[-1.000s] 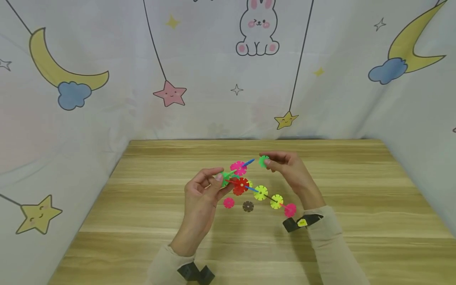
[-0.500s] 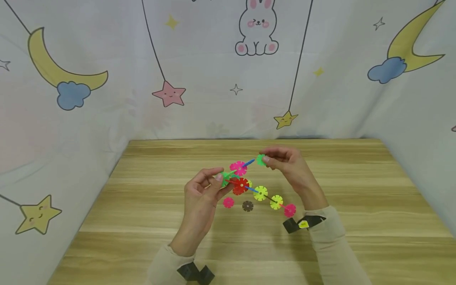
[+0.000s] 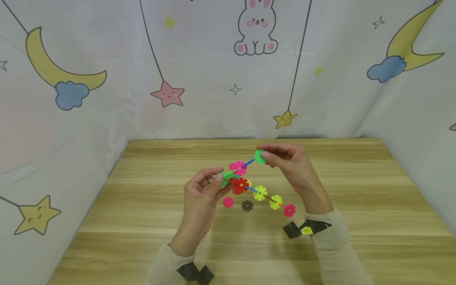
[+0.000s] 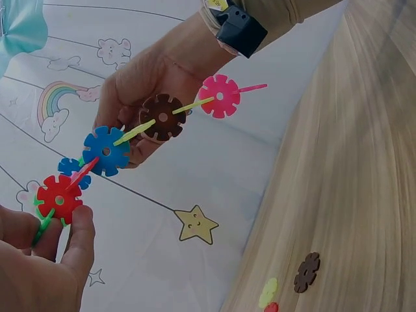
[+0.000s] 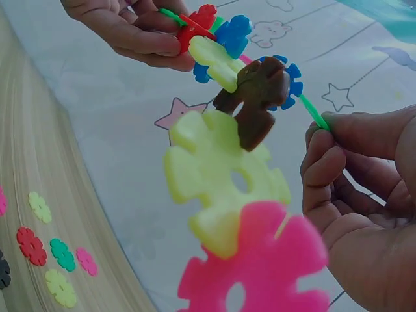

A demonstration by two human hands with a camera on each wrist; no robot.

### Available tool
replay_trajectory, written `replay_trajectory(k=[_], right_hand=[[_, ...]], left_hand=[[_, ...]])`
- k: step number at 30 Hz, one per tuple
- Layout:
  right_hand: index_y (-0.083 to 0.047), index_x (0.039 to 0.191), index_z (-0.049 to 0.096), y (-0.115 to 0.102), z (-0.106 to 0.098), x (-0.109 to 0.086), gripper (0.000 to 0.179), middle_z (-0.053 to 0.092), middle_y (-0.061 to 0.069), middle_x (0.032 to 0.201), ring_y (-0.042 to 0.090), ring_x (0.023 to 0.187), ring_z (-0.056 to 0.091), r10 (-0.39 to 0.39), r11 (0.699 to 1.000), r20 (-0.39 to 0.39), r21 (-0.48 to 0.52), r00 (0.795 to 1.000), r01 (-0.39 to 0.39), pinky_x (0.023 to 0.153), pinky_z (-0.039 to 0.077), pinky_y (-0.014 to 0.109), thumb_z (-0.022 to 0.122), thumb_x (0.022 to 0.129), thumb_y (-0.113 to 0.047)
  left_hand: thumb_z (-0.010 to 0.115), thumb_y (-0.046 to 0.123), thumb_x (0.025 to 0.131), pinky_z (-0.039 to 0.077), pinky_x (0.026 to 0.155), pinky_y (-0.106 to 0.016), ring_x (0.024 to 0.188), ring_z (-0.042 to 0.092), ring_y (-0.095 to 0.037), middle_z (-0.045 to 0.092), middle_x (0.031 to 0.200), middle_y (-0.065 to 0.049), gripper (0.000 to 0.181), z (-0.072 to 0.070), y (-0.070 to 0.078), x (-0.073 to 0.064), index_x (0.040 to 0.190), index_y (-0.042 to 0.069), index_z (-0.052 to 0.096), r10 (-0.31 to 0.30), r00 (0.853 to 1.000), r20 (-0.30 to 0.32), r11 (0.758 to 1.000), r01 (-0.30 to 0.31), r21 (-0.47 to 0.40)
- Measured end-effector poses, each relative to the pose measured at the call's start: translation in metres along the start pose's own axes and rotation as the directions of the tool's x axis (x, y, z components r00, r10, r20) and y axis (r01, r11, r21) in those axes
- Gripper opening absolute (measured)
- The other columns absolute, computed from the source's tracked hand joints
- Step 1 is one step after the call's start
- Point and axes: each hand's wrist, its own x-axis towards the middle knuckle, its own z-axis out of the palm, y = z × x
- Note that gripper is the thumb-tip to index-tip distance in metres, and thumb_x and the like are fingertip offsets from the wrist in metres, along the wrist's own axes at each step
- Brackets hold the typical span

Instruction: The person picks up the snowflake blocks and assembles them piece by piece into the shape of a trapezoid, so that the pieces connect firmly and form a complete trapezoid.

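Note:
My left hand (image 3: 203, 198) pinches a green snowflake disc (image 3: 224, 179), from which two rows of slotted discs branch. One row has a pink disc (image 3: 238, 168) and a blue disc (image 3: 249, 162) seen edge-on. The other runs through a red disc (image 3: 241, 185), a yellow disc (image 3: 260, 193) and others to a pink end disc (image 4: 220, 96). Between thumb and fingers, my right hand (image 3: 293, 166) holds another green disc (image 5: 315, 112). Its edge meets the blue disc's rim; I cannot tell how deep it sits in the slot.
Loose discs lie on the wooden table (image 3: 142, 233), among them a dark brown disc (image 4: 307, 272), a red disc (image 5: 31, 246) and a green disc (image 5: 63, 255). A printed cloth (image 3: 206, 71) stands behind and at both sides.
My right hand has moved left and slightly away with its green disc, closing the gap to the blue disc. The left hand and the joined discs stay nearly still.

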Motion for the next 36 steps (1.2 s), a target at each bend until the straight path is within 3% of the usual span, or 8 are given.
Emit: replay_trajectory(k=[7,14,24,36], right_hand=[[0.005,0.124,0.075,-0.0029,0.0023,-0.0008,0.024,0.080,-0.013,0.101,0.013,0.087,0.068,-0.003,0.999,0.000,-0.053,1.000,0.003,0.081,0.058,0.023,0.071,0.102,-0.005],[0.007,0.124,0.074,-0.0025,0.0046,-0.0015,0.025,0.080,-0.012,0.102,0.012,0.083,0.069,-0.011,0.999,0.003,-0.045,1.000,0.011,0.077,0.059,0.021,0.072,0.101,-0.004],[0.006,0.122,0.075,-0.0097,0.0086,-0.0051,0.024,0.066,-0.005,0.081,0.018,0.071,0.061,-0.082,0.982,0.010,-0.172,0.997,0.083,0.065,0.053,0.023,0.073,0.101,-0.004],[0.008,0.117,0.077,-0.0074,0.0092,-0.0041,0.019,0.072,-0.007,0.085,0.014,0.070,0.059,-0.124,0.985,0.015,-0.118,0.992,0.125,0.065,0.055,0.022,0.073,0.100,0.000]], left_hand=[[0.066,-0.001,0.104,0.067,0.094,-0.042,0.086,0.075,-0.014,0.063,0.087,-0.001,0.012,0.0001,-0.0012,0.0009,0.112,0.004,0.073,-0.005,1.000,-0.004,1.000,0.005,0.003],[0.065,-0.003,0.104,0.067,0.095,-0.042,0.081,0.072,-0.010,0.058,0.082,0.001,0.016,-0.0008,-0.0025,0.0001,0.110,0.008,0.074,-0.008,1.000,-0.003,1.000,0.008,0.004],[0.066,-0.003,0.103,0.067,0.096,-0.043,0.082,0.072,-0.011,0.061,0.083,0.001,0.019,-0.0012,-0.0013,0.0005,0.108,0.013,0.075,0.030,0.999,0.011,0.999,-0.030,0.019],[0.067,-0.004,0.102,0.067,0.094,-0.044,0.079,0.070,-0.011,0.059,0.077,0.001,0.017,-0.0019,-0.0016,-0.0001,0.113,0.006,0.075,0.053,0.998,0.016,0.997,-0.054,0.060]])
